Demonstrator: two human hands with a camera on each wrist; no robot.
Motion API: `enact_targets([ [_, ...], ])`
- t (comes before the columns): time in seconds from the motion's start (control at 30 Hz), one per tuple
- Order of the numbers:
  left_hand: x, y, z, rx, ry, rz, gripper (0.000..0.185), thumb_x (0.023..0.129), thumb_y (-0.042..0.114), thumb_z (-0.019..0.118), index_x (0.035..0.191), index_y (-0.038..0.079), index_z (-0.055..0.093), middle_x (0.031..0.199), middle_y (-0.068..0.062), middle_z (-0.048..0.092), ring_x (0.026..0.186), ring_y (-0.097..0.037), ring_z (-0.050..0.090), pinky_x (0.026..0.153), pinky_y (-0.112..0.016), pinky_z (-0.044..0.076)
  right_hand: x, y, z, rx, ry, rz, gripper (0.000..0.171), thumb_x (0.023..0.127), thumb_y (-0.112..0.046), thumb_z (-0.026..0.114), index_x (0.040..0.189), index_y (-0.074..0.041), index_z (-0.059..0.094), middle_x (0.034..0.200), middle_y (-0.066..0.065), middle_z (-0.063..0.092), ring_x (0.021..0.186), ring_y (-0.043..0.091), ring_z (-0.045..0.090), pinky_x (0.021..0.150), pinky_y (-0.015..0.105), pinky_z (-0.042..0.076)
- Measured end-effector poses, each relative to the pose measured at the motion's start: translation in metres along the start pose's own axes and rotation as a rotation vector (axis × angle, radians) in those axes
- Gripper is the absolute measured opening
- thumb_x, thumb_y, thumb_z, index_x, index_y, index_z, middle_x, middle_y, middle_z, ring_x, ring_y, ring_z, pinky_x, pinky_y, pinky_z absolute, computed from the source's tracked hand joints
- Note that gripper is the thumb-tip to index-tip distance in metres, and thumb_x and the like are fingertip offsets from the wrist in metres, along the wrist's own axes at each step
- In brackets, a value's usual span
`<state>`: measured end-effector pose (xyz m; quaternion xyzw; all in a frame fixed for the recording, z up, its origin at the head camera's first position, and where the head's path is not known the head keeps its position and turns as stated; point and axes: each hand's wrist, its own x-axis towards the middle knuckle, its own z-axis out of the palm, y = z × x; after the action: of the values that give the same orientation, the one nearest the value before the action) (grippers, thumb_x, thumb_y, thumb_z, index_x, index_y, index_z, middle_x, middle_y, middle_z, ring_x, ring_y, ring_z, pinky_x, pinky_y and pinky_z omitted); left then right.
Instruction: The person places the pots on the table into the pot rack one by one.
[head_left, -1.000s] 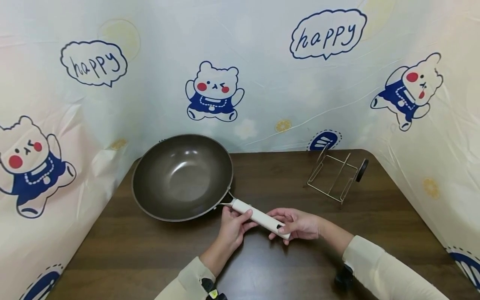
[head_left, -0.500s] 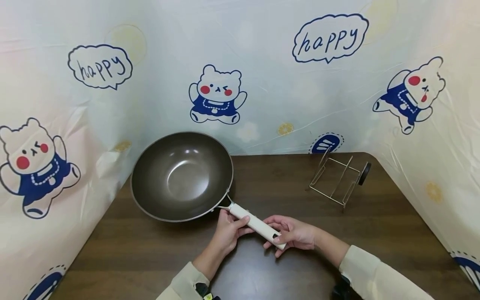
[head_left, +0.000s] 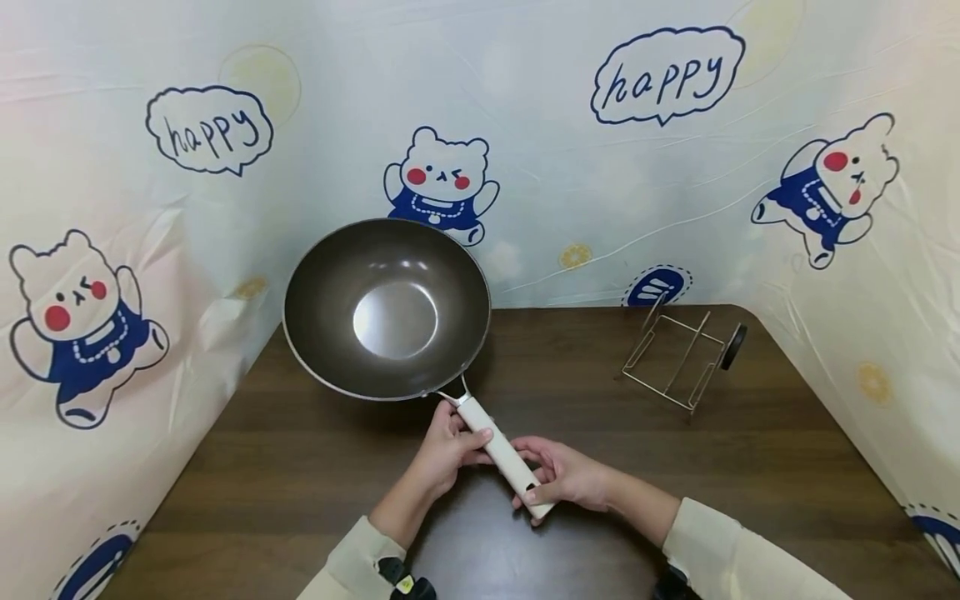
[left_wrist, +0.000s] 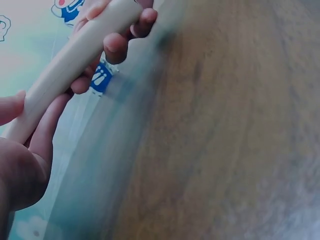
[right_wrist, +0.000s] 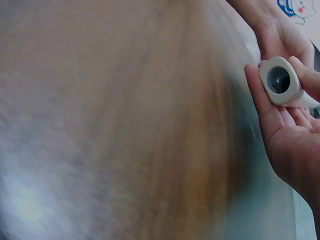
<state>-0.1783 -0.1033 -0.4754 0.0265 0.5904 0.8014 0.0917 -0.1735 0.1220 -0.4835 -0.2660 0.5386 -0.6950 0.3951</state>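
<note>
A dark round wok (head_left: pixel 386 308) with a cream handle (head_left: pixel 504 457) is lifted off the brown table (head_left: pixel 750 467), its bowl tilted up toward me. My left hand (head_left: pixel 448 446) grips the handle near the bowl, thumb over the top. My right hand (head_left: pixel 561 479) holds the handle's far end, fingers curled under it. In the left wrist view the handle (left_wrist: pixel 75 60) runs slantwise through both hands. The handle's end cap (right_wrist: pixel 280 82) lies in my right palm (right_wrist: pixel 287 135) in the right wrist view.
A thin wire rack (head_left: pixel 675 354) with a black knob stands at the table's back right. A printed cloth with bears and "happy" bubbles (head_left: pixel 667 75) walls in the table at the back and on both sides.
The wok has risen off the table and its bowl has tipped up toward the back wall. Both hands have slid a little left and nearer with the handle.
</note>
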Motion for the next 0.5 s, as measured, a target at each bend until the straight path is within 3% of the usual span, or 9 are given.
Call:
enact_targets([
  [0.23,-0.001,0.007,0.002,0.047,-0.039,0.021,0.053,0.085,-0.017,0.060,0.122,0.000,0.026,0.116,-0.033,0.053,0.083,-0.022,0.067,0.062,-0.040,0.058,0.001,0.004,0.007,-0.141,0.072,-0.067,0.072,0.080,0.016,0.066,0.140,0.010,0.028,0.131,0.021,0.047,0.103,0.046,0.061,0.077,0.036,0.056],
  [0.37,-0.001,0.009,0.002,0.079,-0.051,0.028,0.054,0.084,-0.018,0.059,0.122,0.000,0.026,0.114,-0.031,0.054,0.083,-0.021,0.067,0.061,-0.039,0.058,0.003,0.002,0.010,-0.289,0.132,-0.080,0.071,0.078,0.013,0.071,0.138,0.009,0.034,0.124,0.019,0.053,0.103,0.034,0.063,0.076,0.031,0.056],
  [0.5,0.000,0.012,0.003,0.111,-0.071,0.037,0.054,0.084,-0.019,0.059,0.122,0.000,0.026,0.113,-0.031,0.053,0.082,-0.021,0.067,0.060,-0.037,0.057,0.004,-0.003,0.017,-0.432,0.187,-0.084,0.069,0.076,0.011,0.075,0.135,0.008,0.039,0.117,0.016,0.058,0.092,0.020,0.066,0.070,0.028,0.056],
])
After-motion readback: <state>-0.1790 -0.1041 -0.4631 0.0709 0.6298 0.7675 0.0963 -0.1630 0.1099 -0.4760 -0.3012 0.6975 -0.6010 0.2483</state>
